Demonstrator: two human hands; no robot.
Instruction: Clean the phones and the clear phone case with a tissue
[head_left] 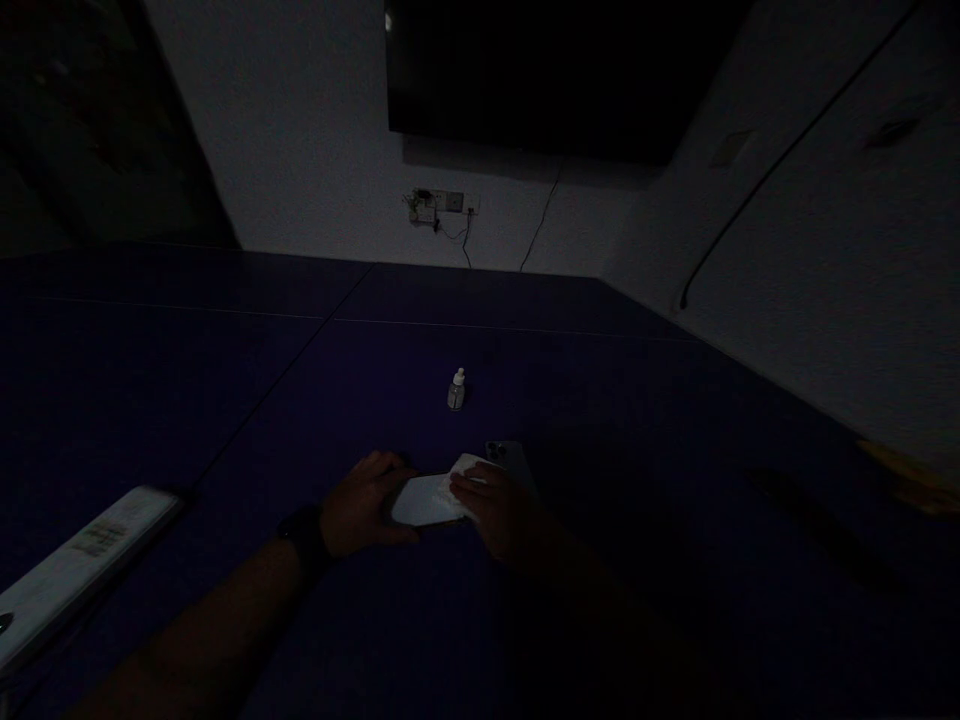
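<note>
My left hand point(364, 505), with a dark watch on its wrist, grips the left end of a phone point(420, 502) whose face looks pale and lit. The phone lies sideways, low over or on the dark blue surface; I cannot tell which. My right hand point(499, 508) is closed on a white cloth or tissue point(469, 466) and presses it on the phone's right end. Just behind the right hand lies a second phone point(508, 455), camera side up, partly covered by the hand. A small clear bottle with a white cap point(456, 392) stands upright beyond the hands.
A long white box or strip point(97, 530) lies at the left. On the far wall are sockets with cables point(442, 204) below a large dark screen point(540, 80). A black cable point(787, 150) hangs on the right wall. Something yellowish point(907, 475) lies at the far right. The room is dim.
</note>
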